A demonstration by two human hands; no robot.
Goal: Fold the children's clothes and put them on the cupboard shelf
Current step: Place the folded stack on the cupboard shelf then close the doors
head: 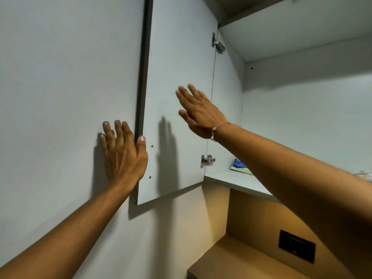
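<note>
Up at the cupboard, left hand [123,156] lies flat, grip spread, on the closed door [66,93]; right hand [198,113] (fingers spread, empty) nears the open door [177,57]; folded clothes [240,167] sit on the shelf [237,181].

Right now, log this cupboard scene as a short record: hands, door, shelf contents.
left hand: open, flat on the closed panel, thumb at the edge of the open door
right hand: open, fingers spread, at the inner face of the open door; contact unclear
cupboard door: swung open, two hinges visible
cupboard shelf: exposed, holds folded clothes
folded clothes: blue piece on a green one, partly hidden by the right forearm
wrist: thin bracelet on the right
</note>
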